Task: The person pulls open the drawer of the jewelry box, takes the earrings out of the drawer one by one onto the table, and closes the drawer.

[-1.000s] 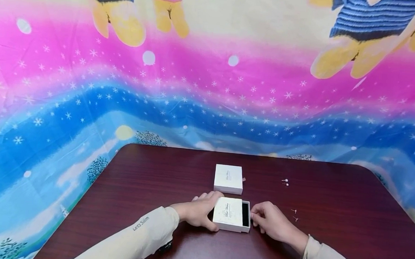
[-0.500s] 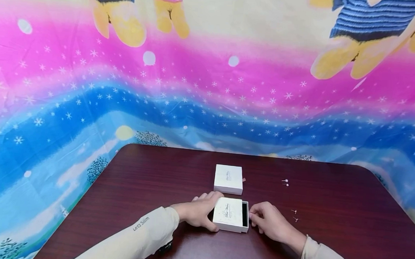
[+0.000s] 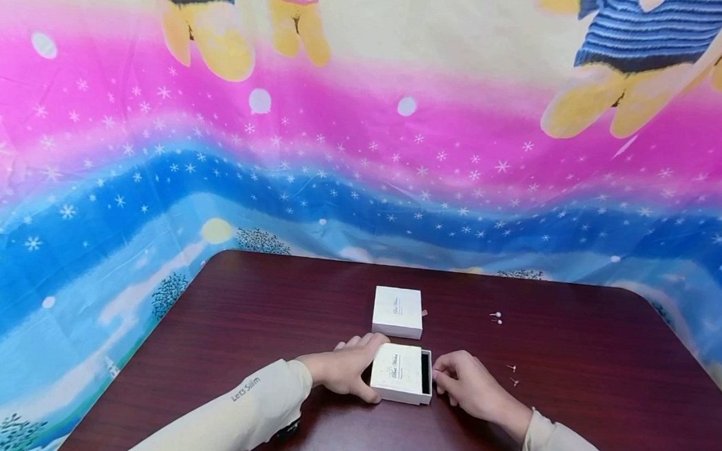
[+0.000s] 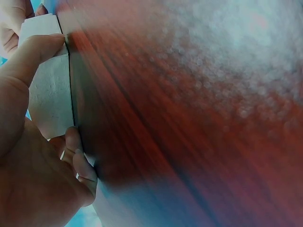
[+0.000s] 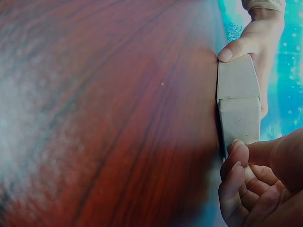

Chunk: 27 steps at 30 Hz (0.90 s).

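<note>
A small white jewelry box (image 3: 397, 369) lies on the table, its drawer (image 5: 239, 118) slid partly out to the right. Black lining shows in the gap. My left hand (image 3: 344, 373) grips the box's outer sleeve (image 4: 49, 94), thumb on the near side and fingers round the left and far side. At the drawer's outer end is my right hand (image 3: 466, 380), thumb and fingers curled and pinching there. Whether a ribbon tab sits between those fingertips is hidden.
Behind lies a second white box (image 3: 398, 310), closed, a small ribbon tab at its right side. Two pearl stud earrings (image 3: 497, 315) lie to the right, and two smaller studs (image 3: 512, 368) lie nearer. A printed cloth (image 3: 365, 150) hangs behind the dark wooden table (image 3: 257, 302).
The drawer has slid slightly left into the sleeve, and my right hand has shifted left with it. My left hand and the sleeve have stayed in place.
</note>
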Each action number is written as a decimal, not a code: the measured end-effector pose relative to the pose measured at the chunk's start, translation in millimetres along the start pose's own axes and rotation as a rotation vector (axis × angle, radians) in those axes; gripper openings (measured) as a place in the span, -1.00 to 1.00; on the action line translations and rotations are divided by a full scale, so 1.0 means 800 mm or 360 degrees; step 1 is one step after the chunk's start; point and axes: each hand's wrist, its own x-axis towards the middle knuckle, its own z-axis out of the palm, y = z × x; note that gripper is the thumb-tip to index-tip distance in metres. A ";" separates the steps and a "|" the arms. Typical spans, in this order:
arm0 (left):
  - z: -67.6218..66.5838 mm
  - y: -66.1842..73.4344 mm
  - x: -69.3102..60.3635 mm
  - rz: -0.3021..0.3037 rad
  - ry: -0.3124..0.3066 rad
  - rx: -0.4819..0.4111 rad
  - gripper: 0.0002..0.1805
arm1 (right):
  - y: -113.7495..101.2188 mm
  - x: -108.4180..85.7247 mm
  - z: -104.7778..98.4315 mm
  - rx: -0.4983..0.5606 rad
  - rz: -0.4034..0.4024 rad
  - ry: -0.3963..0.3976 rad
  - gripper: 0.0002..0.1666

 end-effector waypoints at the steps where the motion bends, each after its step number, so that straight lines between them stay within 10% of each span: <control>1: 0.000 0.000 0.000 0.0000 0.0000 0.0001 -0.08 | 0.000 0.000 0.000 0.0000 -0.0002 0.0001 -0.76; 27: 0.001 -0.001 0.001 -0.0010 0.0002 0.0025 -0.09 | -0.003 0.005 0.005 -0.0003 -0.0001 -0.0015 -0.76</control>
